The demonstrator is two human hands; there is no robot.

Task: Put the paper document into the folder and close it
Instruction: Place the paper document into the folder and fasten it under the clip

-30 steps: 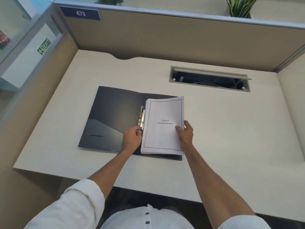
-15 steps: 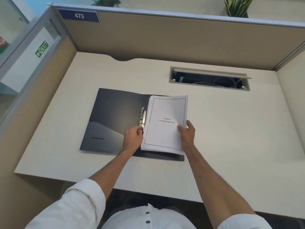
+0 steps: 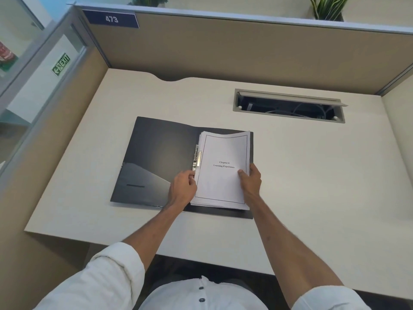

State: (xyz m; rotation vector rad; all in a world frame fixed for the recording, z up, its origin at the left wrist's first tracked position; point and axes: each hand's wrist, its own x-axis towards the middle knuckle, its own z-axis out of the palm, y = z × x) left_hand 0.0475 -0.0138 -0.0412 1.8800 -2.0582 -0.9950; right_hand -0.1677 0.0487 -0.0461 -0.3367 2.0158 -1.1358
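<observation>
A black folder (image 3: 156, 157) lies open flat on the desk, its left cover bare and a metal clip (image 3: 196, 158) along its spine. A white stack of paper (image 3: 223, 175), headed "Chapter 6 Learning Experience", rests on the folder's right half. My left hand (image 3: 182, 189) pinches the stack's left edge just below the clip. My right hand (image 3: 251, 182) grips the stack's right edge, thumb on top of the page. The folder's right half is mostly hidden under the paper.
The cream desk (image 3: 312, 175) is boxed in by tan partition walls (image 3: 245, 52) at the back and both sides. An open cable hatch (image 3: 288, 106) with wires sits at the back right. The desk's front edge runs just below the folder.
The paper stack has shifted slightly left and squared up on the folder's right half, with both hands still on its edges. The folder has not moved.
</observation>
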